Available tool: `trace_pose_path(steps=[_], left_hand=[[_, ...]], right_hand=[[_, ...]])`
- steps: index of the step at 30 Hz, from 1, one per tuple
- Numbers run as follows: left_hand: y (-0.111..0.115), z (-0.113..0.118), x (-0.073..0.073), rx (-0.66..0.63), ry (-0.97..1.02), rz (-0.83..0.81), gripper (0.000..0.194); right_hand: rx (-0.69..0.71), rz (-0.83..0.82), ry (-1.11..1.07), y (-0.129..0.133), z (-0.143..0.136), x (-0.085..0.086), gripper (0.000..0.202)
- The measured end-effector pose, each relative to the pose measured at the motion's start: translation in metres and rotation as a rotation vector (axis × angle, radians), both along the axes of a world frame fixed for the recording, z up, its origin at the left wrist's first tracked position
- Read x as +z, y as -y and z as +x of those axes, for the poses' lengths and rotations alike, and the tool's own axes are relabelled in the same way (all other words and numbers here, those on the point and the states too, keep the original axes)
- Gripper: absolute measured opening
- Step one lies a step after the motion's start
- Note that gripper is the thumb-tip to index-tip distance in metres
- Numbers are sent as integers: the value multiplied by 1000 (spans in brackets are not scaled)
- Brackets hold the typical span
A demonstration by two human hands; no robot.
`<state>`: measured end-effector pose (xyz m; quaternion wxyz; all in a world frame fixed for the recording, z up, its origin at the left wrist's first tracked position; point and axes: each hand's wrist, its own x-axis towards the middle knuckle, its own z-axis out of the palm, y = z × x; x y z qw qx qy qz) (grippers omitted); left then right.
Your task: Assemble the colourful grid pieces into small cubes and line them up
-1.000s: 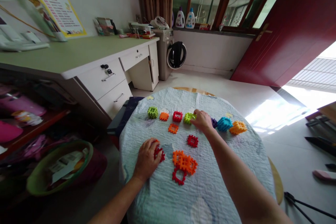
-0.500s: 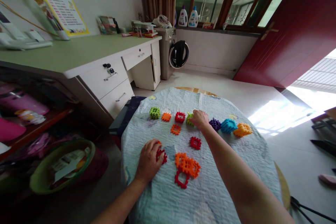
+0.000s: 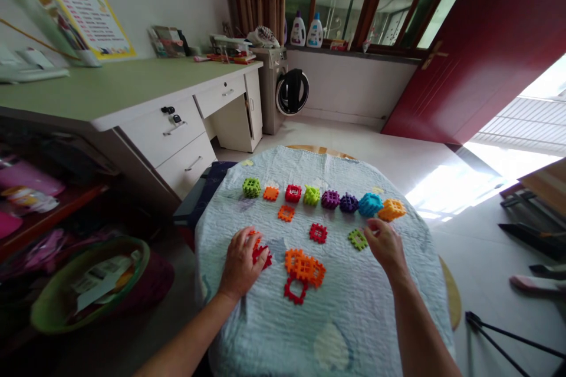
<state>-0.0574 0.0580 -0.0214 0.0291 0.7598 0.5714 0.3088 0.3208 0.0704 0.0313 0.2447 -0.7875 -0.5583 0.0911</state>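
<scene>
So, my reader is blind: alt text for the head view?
A person's left hand partly covers a red toy piece and the right hand is at a green piece, on a blue cloth. Beyond is a row of coloured blocks.

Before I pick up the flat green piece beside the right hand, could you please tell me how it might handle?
The green piece is probably light, being a thin frame with an open middle. It seems stiff, given its crisp, toothed outline. Lying flat on the cloth, it should slide, not roll.
</scene>
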Motion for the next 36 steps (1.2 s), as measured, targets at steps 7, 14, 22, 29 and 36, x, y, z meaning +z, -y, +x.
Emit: trace_pose_path(steps=[7,14,22,29,36], left_hand=[[-2,-2,-1,-14,-18,20,33],[-2,-4,-4,-7,-7,25,29],[-4,-5,-18,25,151,3,40],[-3,-6,-25,18,291,-106,57],[-2,-6,-22,19,357,-82,59]], right_hand=[[89,-68,67,25,4,-55,54],[-17,-45,87,19,-5,-64,46],[156,140,-198,15,-33,-54,42],[464,193,-127,-12,-97,-11,37],[617,153,-85,-59,-158,0,43]])
